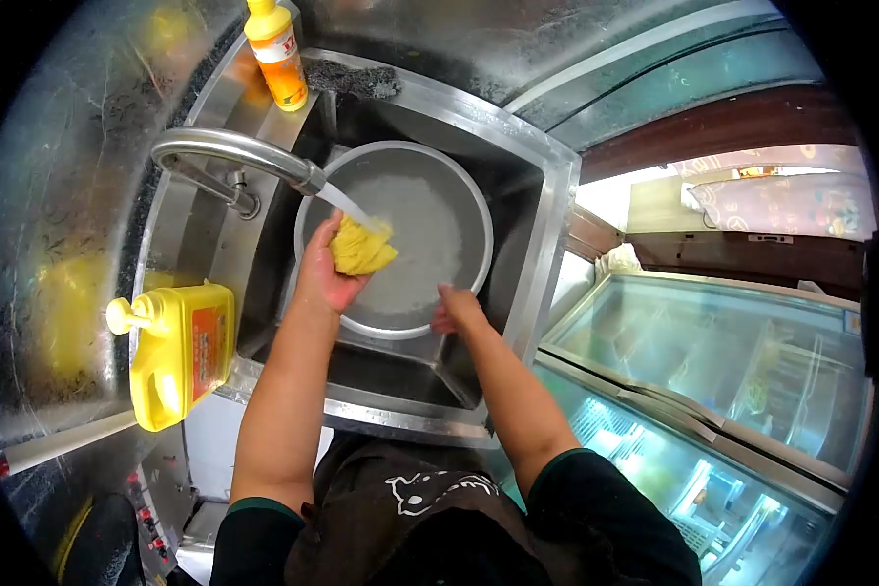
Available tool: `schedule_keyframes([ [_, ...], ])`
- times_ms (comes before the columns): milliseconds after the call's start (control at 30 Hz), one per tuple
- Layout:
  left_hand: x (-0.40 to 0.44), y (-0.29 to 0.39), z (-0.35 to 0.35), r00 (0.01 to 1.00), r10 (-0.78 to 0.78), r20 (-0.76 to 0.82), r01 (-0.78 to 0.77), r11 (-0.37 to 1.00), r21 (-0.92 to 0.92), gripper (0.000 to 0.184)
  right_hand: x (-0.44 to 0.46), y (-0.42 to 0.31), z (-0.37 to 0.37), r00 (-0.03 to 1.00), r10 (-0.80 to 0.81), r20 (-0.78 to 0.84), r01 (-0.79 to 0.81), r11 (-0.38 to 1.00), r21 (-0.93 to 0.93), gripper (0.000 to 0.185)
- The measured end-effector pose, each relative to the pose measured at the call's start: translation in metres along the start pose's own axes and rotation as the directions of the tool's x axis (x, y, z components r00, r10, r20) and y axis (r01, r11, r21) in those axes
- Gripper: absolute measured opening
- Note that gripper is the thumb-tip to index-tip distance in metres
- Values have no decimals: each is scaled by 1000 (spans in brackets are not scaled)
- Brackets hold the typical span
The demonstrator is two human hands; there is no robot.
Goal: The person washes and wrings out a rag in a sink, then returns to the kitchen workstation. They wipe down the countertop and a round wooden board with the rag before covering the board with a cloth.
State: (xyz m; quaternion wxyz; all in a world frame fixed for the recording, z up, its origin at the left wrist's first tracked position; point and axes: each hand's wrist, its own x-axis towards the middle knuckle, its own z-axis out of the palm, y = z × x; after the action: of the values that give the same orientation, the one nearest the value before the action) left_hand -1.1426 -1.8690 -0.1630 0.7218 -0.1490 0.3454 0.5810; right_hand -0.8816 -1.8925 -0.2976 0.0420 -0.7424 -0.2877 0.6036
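My left hand (324,269) is closed on a crumpled yellow cloth (363,246), above the left side of a round metal basin (484,210). Water (347,203) runs from the curved faucet (234,146) onto the cloth. Greyish water fills much of the basin, which stands inside a steel sink (547,234). At the basin's lower right rim is my right hand (457,311), its fingers curled. Whether those fingers grip the rim or anything else is hidden.
A yellow-orange bottle (281,61) stands on the sink's back left ledge. Near the front left corner is a yellow pump jug (186,352). A glass-topped, lit display fridge (703,361) stands to the right. Steel wall panels (63,195) rise on the left.
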Motion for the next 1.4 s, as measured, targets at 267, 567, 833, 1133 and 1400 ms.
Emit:
schedule_keyframes([
  [267, 39, -11, 11, 996, 57, -63, -37, 961, 274, 33, 13, 43, 2, 963, -146, -226, 57, 931, -360, 56],
  [567, 18, 4, 47, 970, 224, 97, -230, 709, 667, 36, 4, 35, 21, 856, -71, -512, 208, 954, 217, 66],
  [833, 4, 23, 35, 966, 253, 41, -233, 798, 556, 33, -96, -87, -14, 587, -595, -549, 608, 772, -185, 27],
  [1133, -24, 30, 45, 965, 249, 88, -263, 871, 415, 30, -192, -179, 2, 230, -961, -151, 456, 243, -856, 15],
  [1400, -31, 32, 48, 945, 305, 116, -326, 892, 314, 23, -209, -185, -16, 31, -998, 56, 385, -40, -922, 16],
])
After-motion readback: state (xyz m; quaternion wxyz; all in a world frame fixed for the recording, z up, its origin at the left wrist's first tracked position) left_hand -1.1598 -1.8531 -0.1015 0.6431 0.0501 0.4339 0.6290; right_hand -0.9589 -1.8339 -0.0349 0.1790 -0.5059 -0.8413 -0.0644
